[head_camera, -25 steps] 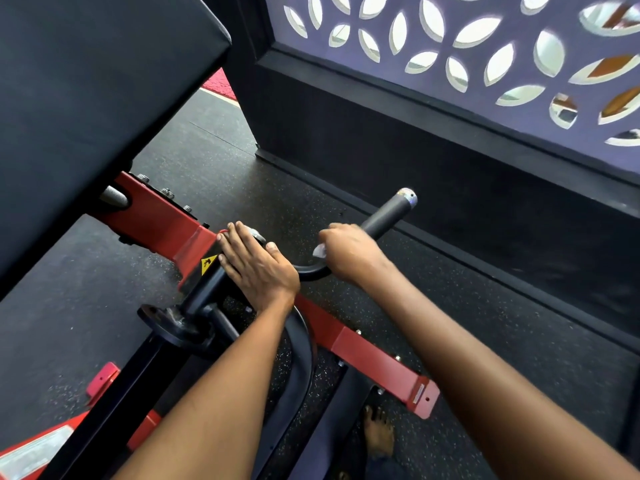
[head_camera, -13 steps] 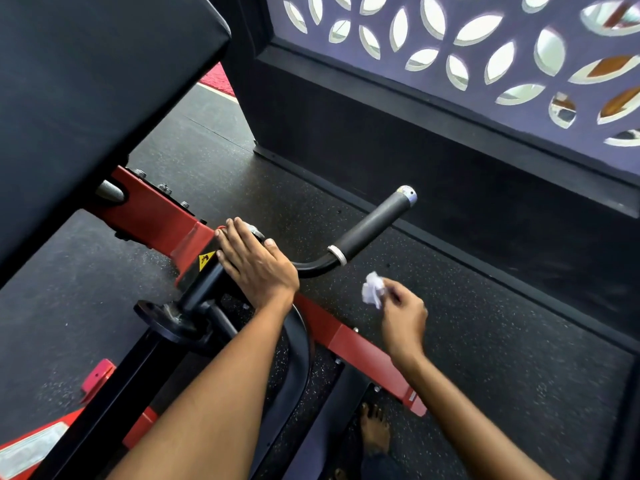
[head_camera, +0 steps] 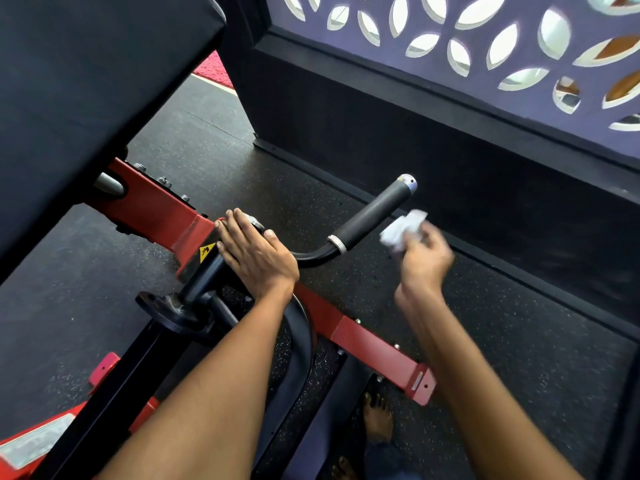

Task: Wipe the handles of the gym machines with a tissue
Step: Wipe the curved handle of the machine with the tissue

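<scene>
Handle [head_camera: 372,213]: black textured grip, silver end cap, angling toward 1 o'clock from the red frame [head_camera: 152,209]; sitting bare, no hand on it. Tissue [head_camera: 401,230]: crumpled white wad at the grip's 4 o'clock, just beside it, apart. Right hand [head_camera: 424,252], blurred, pinching the tissue, having come off the grip a second ago; likely repositioning for another pass. Left hand [head_camera: 254,252]: lying flat, fingers straight, bracing the joint.

Daylight through lattice wall [head_camera: 485,46]; dim floor, blurred right hand [head_camera: 427,258]
</scene>
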A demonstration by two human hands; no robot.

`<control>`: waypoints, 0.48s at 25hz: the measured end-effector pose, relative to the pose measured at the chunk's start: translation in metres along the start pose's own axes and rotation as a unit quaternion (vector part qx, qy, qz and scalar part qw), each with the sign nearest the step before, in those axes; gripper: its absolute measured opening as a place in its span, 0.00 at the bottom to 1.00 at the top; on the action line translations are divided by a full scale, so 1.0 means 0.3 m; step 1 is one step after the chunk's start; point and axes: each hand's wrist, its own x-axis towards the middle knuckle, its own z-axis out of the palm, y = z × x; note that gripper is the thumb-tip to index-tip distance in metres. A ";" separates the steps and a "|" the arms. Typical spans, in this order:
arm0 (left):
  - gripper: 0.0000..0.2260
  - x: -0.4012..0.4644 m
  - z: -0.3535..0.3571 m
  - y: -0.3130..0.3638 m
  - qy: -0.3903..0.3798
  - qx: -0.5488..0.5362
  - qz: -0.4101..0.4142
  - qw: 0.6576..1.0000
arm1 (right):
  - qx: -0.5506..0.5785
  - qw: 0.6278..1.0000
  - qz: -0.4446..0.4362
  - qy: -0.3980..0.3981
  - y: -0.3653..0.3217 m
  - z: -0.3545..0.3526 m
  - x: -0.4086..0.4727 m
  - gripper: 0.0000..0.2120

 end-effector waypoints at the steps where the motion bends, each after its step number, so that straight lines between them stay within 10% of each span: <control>1: 0.27 0.000 0.001 0.000 -0.001 -0.001 0.000 1.000 | -0.119 0.977 -0.177 -0.003 -0.033 0.009 0.049 0.11; 3: 0.27 -0.002 0.001 -0.001 -0.001 -0.002 0.000 1.000 | -0.352 0.813 -0.436 -0.159 -0.055 0.046 0.145 0.10; 5: 0.27 -0.001 -0.001 0.001 -0.002 -0.005 0.002 1.000 | -0.510 0.644 -0.514 -0.246 -0.030 0.063 0.230 0.12; 12: 0.27 -0.002 0.005 -0.005 -0.001 -0.008 0.005 1.000 | -0.469 0.845 -0.232 -0.107 -0.108 0.175 0.311 0.13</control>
